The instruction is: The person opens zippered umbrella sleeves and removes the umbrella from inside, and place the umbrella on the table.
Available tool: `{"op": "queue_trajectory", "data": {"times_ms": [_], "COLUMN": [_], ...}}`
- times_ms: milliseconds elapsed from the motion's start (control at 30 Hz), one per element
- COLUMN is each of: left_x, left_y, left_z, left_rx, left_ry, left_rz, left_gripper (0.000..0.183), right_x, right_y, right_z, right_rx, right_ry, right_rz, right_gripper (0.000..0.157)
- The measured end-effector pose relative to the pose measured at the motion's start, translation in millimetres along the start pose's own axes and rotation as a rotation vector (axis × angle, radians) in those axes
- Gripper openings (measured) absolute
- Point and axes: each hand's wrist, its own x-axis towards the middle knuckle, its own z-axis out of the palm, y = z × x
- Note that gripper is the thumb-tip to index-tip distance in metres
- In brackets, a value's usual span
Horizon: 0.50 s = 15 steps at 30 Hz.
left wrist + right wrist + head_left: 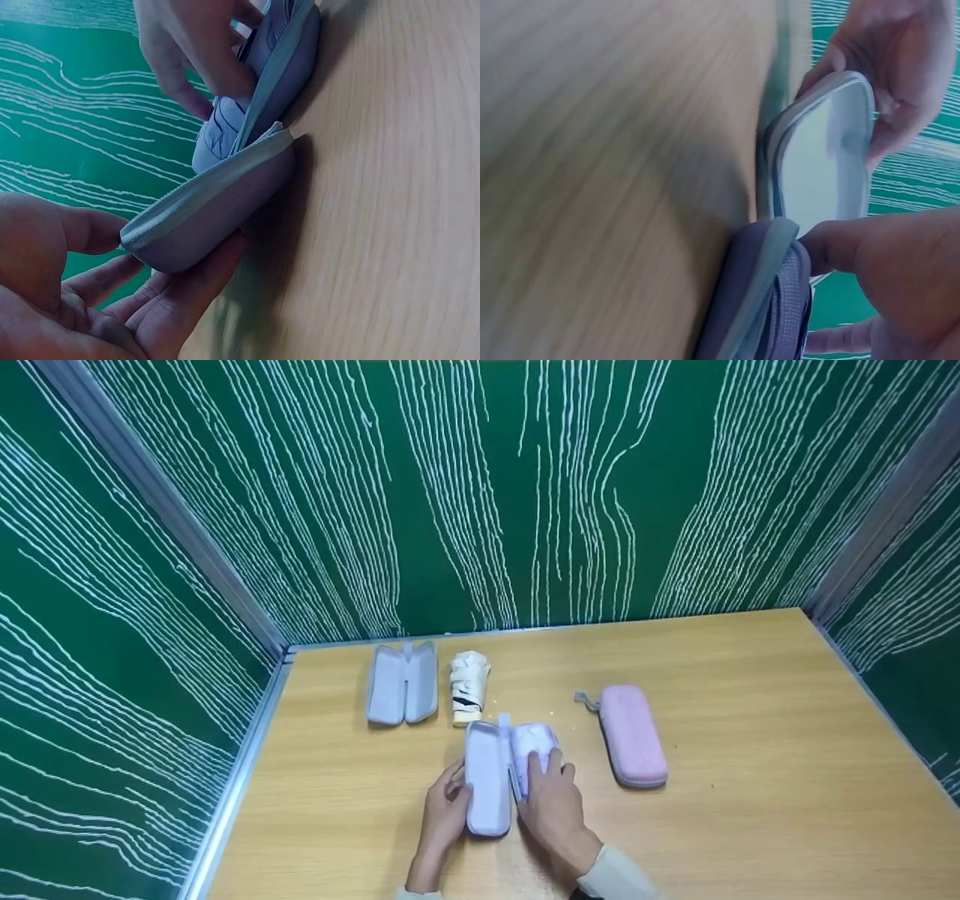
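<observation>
A lilac zip case (488, 795) lies open like a book at the near middle of the table. My left hand (445, 810) holds its left half at the outer edge, thumb on the rim and fingers underneath, as the left wrist view shows. In the right half sits a purple and white patterned bundle, like a folded compact umbrella (534, 736). My right hand (553, 806) grips this bundle from above, fingers bent over it and thumb at its near end. Part of the bundle is hidden under the hand.
Behind to the left lies another open grey-lilac case (386, 686). Beside it is a cream folded umbrella (470, 682). A closed pink case (634, 735) with a strap lies to the right. Green panels (450, 510) with white lines border the wooden table (750, 720).
</observation>
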Motion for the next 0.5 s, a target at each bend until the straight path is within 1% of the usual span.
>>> {"op": "queue_trajectory", "data": {"times_ms": [67,200,300,400,500], "left_x": [1.2,7.4,11.7,11.9,9.7], "left_y": [-4.2,-23.4,-34.7,-36.4,-29.0], "left_z": [0.9,3.8,5.6,6.3,6.1], "left_rx": [-0.010,-0.007,0.004,0.009,0.004], "left_ry": [-0.002,0.004,0.007,0.008,0.014], "left_rz": [0.008,0.035,0.038,0.034,0.035], "left_gripper": [0.043,0.043,0.043,0.044,0.044], "right_x": [0.6,1.4,3.9,5.1,4.7], "right_y": [-1.7,-5.3,-8.2,-10.5,-11.8], "right_z": [1.9,3.3,2.9,3.6,6.1], "right_rx": [-0.034,-0.099,-0.134,-0.157,-0.185], "right_ry": [0.022,0.068,0.109,0.165,0.248], "right_rz": [-0.002,-0.013,-0.034,-0.064,-0.088], "right_gripper": [0.066,0.064,0.056,0.046,0.040]}}
